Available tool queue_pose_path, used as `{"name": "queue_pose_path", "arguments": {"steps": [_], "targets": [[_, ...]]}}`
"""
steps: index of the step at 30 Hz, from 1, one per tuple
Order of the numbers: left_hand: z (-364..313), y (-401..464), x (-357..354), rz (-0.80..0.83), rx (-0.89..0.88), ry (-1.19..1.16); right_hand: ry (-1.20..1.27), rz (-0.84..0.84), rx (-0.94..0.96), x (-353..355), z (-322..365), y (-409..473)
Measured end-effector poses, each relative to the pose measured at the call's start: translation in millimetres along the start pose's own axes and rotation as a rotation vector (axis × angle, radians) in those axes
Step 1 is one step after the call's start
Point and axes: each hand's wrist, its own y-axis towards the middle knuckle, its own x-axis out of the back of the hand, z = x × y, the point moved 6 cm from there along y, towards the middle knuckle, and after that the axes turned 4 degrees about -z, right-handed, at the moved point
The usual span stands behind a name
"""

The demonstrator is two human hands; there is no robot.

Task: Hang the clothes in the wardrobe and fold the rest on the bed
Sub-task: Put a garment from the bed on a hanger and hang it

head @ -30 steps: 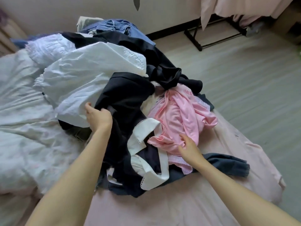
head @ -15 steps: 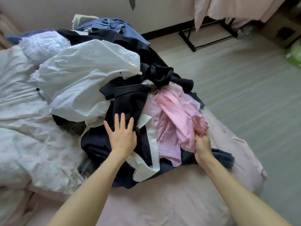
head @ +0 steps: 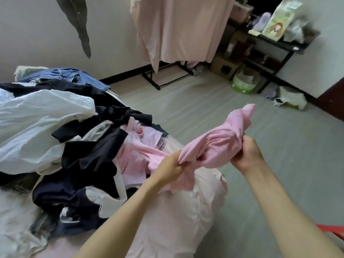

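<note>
A pink garment is lifted off the pile and bunched in the air over the bed's right corner. My left hand grips its lower left edge. Its right end is gripped by my right hand, with a flap sticking up above the fist. The clothes pile lies on the bed to the left: a white garment, dark navy pieces with white collars, a pink striped shirt and blue denim at the back.
A clothes rack with a pale pink sheet hanging stands by the far wall. A black shelf unit, cardboard boxes, a green bin and a bag stand at the back right. Grey floor lies between. Something red shows at the right edge.
My right hand has pulled the pink garment up and right off the pile. My left hand left the navy garment and took hold of the pink one. The view swung right.
</note>
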Motion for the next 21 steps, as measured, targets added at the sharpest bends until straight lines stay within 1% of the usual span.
{"name": "queue_pose_path", "arguments": {"steps": [2,3,4,6,7,8,10,11,12,13,15,17,19,21], "targets": [[-40,-7,-24,0.084,0.011,-0.186,-0.015,-0.034,0.092,31,32,-18],[-63,-11,-39,0.125,0.055,-0.291,-0.084,-0.058,0.137,51,44,-34],[-73,-11,-49,0.155,0.124,-0.426,-0.16,-0.07,0.141,63,44,-45],[-102,-15,-69,0.211,0.227,-0.676,-0.308,-0.001,0.063,93,28,-76],[-120,-17,-85,0.234,0.253,-0.742,-0.395,0.046,0.023,114,20,-102],[-128,-16,-89,0.223,0.266,-0.819,-0.515,0.067,-0.045,127,7,-116],[-152,-19,-109,0.266,0.229,-0.935,-0.623,0.037,-0.172,164,-6,-156],[-161,-23,-120,0.326,0.195,-1.007,-0.617,0.045,-0.176,175,-5,-172],[-174,-35,-144,0.407,0.19,-1.056,-0.592,0.025,-0.126,193,2,-194],[-174,-39,-146,0.467,0.185,-1.104,-0.572,0.012,-0.074,191,9,-194],[-186,-73,-198,0.644,0.247,-1.1,-0.458,-0.126,0.052,218,28,-221],[-191,-121,-255,0.779,0.396,-1.03,-0.283,-0.243,0.109,252,34,-247],[-191,-161,-299,0.849,0.451,-0.982,-0.162,-0.31,0.109,277,30,-269],[-186,-191,-325,0.854,0.493,-0.77,-0.127,-0.388,0.079,302,19,-287]]}}
